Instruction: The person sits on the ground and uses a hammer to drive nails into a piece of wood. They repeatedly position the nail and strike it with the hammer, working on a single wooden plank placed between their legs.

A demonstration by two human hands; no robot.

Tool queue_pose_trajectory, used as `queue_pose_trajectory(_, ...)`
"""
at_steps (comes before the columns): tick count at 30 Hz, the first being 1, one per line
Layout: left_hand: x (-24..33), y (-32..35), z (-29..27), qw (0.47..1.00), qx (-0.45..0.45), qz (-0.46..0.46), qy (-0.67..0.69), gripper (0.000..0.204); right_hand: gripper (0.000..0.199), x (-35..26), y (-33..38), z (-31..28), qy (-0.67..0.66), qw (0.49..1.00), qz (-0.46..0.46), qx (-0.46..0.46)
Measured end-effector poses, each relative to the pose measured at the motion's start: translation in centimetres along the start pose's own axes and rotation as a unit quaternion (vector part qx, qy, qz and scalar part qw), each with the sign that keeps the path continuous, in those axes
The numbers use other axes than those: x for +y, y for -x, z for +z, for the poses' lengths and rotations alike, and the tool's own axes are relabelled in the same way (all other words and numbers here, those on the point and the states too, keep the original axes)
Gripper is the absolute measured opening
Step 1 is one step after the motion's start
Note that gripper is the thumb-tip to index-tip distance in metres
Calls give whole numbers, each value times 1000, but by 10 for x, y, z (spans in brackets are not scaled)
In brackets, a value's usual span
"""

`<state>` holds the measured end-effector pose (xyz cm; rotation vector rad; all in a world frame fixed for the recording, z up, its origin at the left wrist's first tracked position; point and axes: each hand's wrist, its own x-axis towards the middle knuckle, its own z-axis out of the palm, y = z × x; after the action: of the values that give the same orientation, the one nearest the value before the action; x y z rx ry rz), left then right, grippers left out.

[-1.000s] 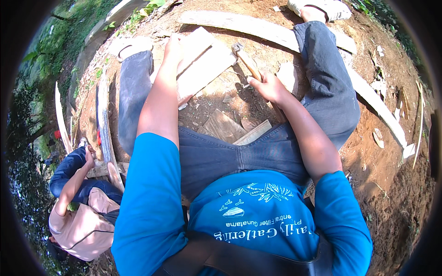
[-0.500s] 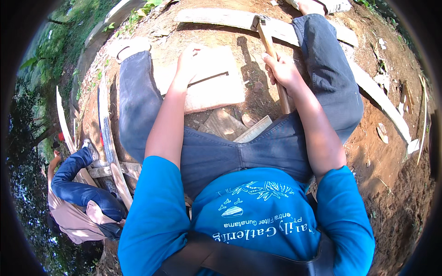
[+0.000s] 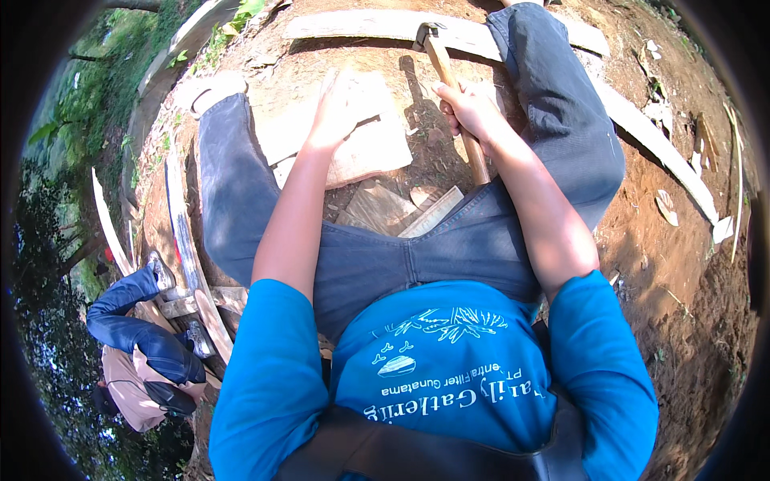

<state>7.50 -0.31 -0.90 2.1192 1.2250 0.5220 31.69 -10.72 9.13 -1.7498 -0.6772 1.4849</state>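
Note:
My right hand [image 3: 472,112] is wrapped round the wooden handle of a hammer [image 3: 446,68]. The tool's dark metal head points away from me, by a long pale plank lying across the far ground. My left hand [image 3: 337,112] is open over a pale wooden board [image 3: 373,154] between my legs, its fingers stretched forward. Bright sun washes out the fingertips, and I cannot tell whether the palm presses on the wood. A dark slot or gap shows in the board's surface beside that hand.
The long plank [image 3: 361,26] crosses beyond my feet, and another strip [image 3: 666,156] runs down the right. Thin wood pieces [image 3: 385,207] lie close before my lap. At left, a person in blue trousers [image 3: 148,321] bends beside upright-looking timber strips [image 3: 183,232].
My left hand's fingers, curled before, are now stretched out over the board. My right hand keeps its hold on the hammer. The whole view has shifted slightly.

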Motion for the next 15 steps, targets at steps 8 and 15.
queue_pose_trajectory(8,-6,-43,-8,981,-82,-112,136,16,25,9,-2,2,-9,999,8,-36)
queue_pose_trajectory(15,-49,-67,-30,967,68,-204,139,15,26,16,-9,5,-14,999,3,-50)
